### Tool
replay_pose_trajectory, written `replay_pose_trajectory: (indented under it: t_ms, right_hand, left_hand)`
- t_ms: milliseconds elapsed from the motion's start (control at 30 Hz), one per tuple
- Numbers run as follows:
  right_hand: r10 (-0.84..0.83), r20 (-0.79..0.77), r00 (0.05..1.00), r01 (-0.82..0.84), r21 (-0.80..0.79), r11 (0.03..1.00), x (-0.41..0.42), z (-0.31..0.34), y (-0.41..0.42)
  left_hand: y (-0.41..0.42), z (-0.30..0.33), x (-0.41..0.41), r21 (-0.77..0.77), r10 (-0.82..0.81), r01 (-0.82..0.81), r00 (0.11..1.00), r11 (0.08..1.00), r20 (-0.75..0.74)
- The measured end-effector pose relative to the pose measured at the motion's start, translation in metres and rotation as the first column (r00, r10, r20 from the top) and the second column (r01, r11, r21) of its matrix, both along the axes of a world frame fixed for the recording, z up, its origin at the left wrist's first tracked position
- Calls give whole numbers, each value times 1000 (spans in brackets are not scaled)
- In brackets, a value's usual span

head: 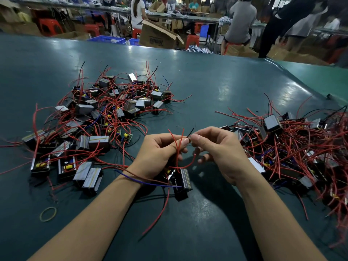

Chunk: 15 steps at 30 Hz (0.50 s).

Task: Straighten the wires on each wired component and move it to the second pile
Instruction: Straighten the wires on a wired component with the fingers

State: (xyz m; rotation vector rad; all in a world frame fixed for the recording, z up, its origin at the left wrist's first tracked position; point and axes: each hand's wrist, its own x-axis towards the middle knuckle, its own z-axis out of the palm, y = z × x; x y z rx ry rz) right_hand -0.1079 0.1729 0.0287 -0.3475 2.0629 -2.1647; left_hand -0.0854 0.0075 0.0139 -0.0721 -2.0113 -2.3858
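Observation:
A wired component (183, 182), a small black box with a ribbed metal side, lies on the green table between my wrists. Its red, black and blue wires rise to my hands. My left hand (160, 153) grips the red wires (178, 146) between thumb and fingers. My right hand (218, 147) pinches a thin black wire (190, 133) at its tip, right next to my left thumb. One pile of components (105, 113) with tangled wires spreads to the left. A second pile (293, 146) lies at the right.
A yellow rubber band (48, 214) lies on the table (207, 81) near my left forearm. Loose red and black wires trail toward the front edge. Beyond the table's far edge are cardboard boxes, blue crates, red stools and several seated or standing people.

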Motion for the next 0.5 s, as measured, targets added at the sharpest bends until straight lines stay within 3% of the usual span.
replay_pose_trajectory:
  t_ms: [367, 500]
  right_hand:
    - [-86, -17, 996, 85, -82, 993, -1, 0, 0]
    - [-76, -8, 997, 75, -100, 992, -1, 0, -2]
  left_hand:
    - [-1, 2, 1, 81, -49, 47, 999, 996, 20]
    - [0, 4, 2, 6, -21, 22, 999, 1000, -28]
